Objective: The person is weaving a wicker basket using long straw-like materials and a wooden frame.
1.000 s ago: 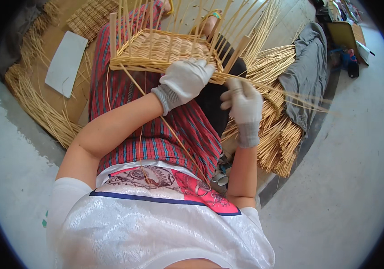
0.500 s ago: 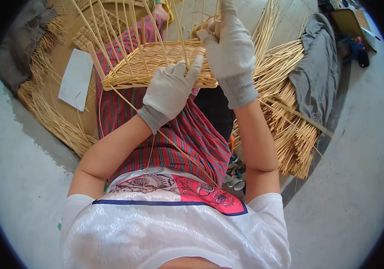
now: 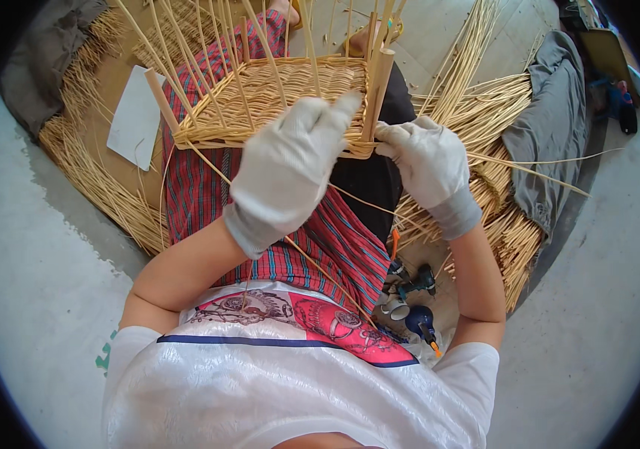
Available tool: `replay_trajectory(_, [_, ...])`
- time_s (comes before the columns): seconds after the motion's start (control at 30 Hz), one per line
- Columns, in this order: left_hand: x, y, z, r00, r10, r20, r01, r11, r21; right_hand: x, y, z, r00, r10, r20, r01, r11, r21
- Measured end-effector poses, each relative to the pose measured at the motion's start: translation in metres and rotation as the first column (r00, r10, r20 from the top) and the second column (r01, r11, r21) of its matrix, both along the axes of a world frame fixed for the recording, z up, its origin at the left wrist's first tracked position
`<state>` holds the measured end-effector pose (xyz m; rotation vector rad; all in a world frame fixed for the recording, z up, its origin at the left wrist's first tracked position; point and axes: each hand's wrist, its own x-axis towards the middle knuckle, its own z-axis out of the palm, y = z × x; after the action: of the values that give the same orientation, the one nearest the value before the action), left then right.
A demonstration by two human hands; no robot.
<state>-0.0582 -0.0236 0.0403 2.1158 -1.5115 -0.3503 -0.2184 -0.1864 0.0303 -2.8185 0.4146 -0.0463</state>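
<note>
A half-woven wicker basket (image 3: 312, 78) rests over my lap, with thin upright stakes along its sides and thick wooden posts at its corners. My right hand (image 3: 430, 163), in a white knit glove, pinches wicker strands (image 3: 529, 162) beside the near right corner post (image 3: 378, 93); their loose ends trail rightward. My left hand (image 3: 286, 172), gloved alike, is over the basket's near edge, its fingers pointing toward that post. Its fingertips are blurred, and the other fingers are partly hidden. Another strand (image 3: 305, 258) hangs from the near left corner across my lap.
Bundles of wicker rods (image 3: 495, 105) lie on the right, partly under a grey cloth (image 3: 548, 127). More rods (image 3: 99, 179) lie left, by a white board (image 3: 134, 120). A drill (image 3: 418, 280) and other tools sit beside my right thigh. A woven piece (image 3: 178, 34) lies beyond.
My right hand has come down from the top of the corner post to its base, moving right, and strands now extend from it. My left hand has risen slightly and shifted right.
</note>
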Motion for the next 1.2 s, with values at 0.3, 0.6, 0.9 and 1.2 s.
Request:
replay_trajectory(0.3, [0.001,-0.042,-0.039,0.593,0.066,-0.803,0.038,0.993,0.109,-0.001,-0.035,-0.001,0.974,-0.201,-0.104,0.216,0.963,0.163])
replay_trajectory(0.6, [0.013,-0.038,-0.029,0.825,0.006,-0.565,-0.006,1.0,0.002,0.028,-0.007,-0.032,0.801,-0.349,0.486,0.345,0.933,0.101])
replay_trajectory(0.9, [0.036,0.05,0.057,0.622,-0.047,-0.781,0.048,0.999,-0.022,0.01,0.027,-0.093,0.867,-0.175,0.466,0.271,0.951,-0.148])
replay_trajectory(1.2, [0.031,0.088,0.045,0.699,-0.233,-0.676,0.246,0.966,-0.078,-0.061,0.065,-0.068,0.872,-0.074,0.483,0.257,0.911,-0.324])
